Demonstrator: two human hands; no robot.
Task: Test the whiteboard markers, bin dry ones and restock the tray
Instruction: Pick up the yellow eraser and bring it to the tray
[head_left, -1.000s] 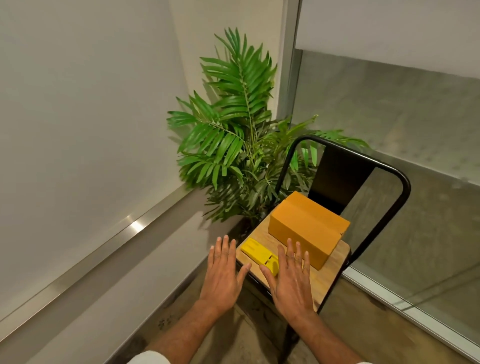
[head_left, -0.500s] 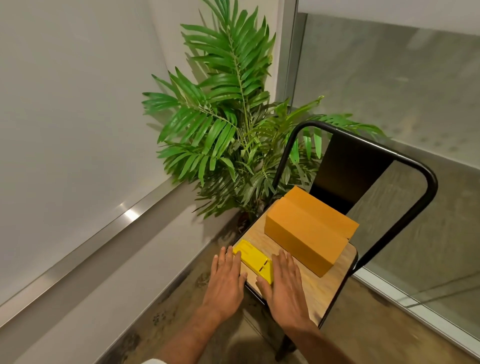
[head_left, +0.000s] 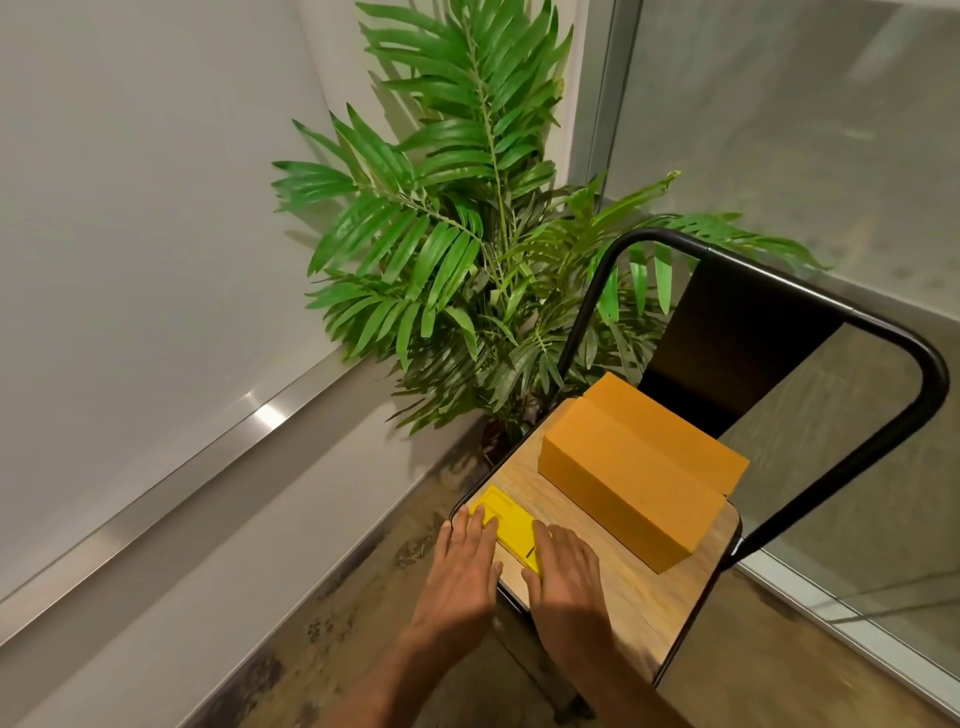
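The person is bending over a chair (head_left: 930, 374) with both hands down on a yellow pack (head_left: 511, 522). The pack is lying flat along the front edge of the wooden seat (head_left: 639, 597), at the front corner on the person's left. The left hand (head_left: 462, 566) is resting on the end of the pack by that corner, its fingers (head_left: 480, 525) lying fairly straight and close together, gripping nothing. The right hand (head_left: 569, 577) is covering the pack's other end. Its fingers are bending over the top and the thumb is sitting against the near side, but from here I cannot tell whether it is pinching the pack or only touching it. An orange box (head_left: 634, 488) is sitting toward the backrest, apart from the pack. A plant (head_left: 457, 249) is standing in the room's corner beyond the chair.
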